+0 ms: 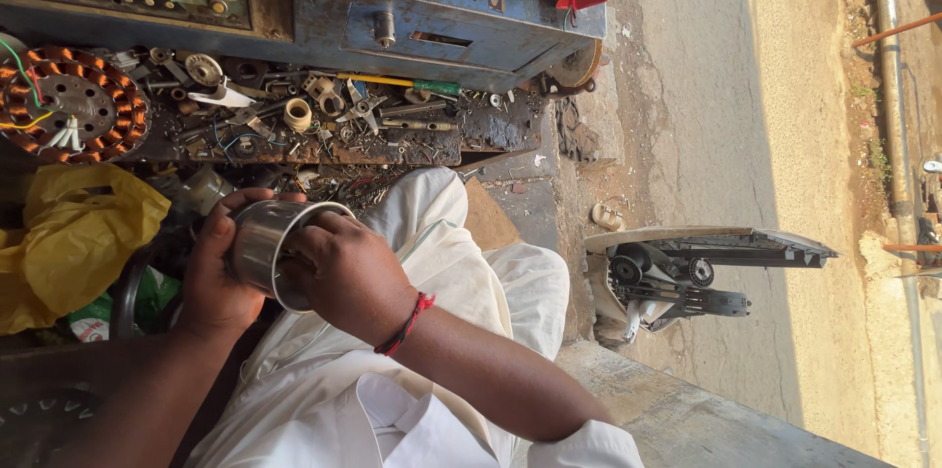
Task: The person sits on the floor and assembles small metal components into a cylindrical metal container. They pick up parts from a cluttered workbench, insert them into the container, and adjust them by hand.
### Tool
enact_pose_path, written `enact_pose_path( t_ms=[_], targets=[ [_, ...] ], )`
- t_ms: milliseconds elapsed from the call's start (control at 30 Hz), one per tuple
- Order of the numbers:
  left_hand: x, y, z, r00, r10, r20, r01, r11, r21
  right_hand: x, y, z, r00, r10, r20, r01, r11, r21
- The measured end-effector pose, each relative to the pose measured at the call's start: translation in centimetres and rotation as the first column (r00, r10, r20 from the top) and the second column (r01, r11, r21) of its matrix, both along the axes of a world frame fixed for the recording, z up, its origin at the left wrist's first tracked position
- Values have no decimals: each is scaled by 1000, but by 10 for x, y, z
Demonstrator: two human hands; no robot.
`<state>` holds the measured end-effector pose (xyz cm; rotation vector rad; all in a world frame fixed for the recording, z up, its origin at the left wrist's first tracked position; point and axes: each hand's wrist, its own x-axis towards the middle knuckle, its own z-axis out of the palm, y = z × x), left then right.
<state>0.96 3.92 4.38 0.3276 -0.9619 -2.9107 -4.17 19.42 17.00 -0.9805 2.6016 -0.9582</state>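
A shiny steel cylindrical cup-like housing [257,240] is held over my lap. My left hand [218,277] wraps around its outer wall from the left. My right hand [345,272], with a red thread band at the wrist, covers the open rim, and its fingers reach inside the housing. What the fingers touch inside is hidden. I sit in white clothing [432,262] with my knees toward a littered work tray.
A tray [491,134] of screws, washers, a green-handled screwdriver [397,82] and small parts lies ahead. A copper-wound stator [74,105] sits at the left, a blue metal box [412,7] behind, a yellow bag [74,233] beside my left arm. A dismantled mechanism [677,277] lies on the pavement.
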Motion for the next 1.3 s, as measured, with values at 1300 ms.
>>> enact_pose_path(
  t_ms=[1300],
  targets=[
    [-11, 14, -6, 950, -157, 271, 96, 969, 227, 2, 29, 45, 959, 175, -221, -128, 969, 214]
  ],
)
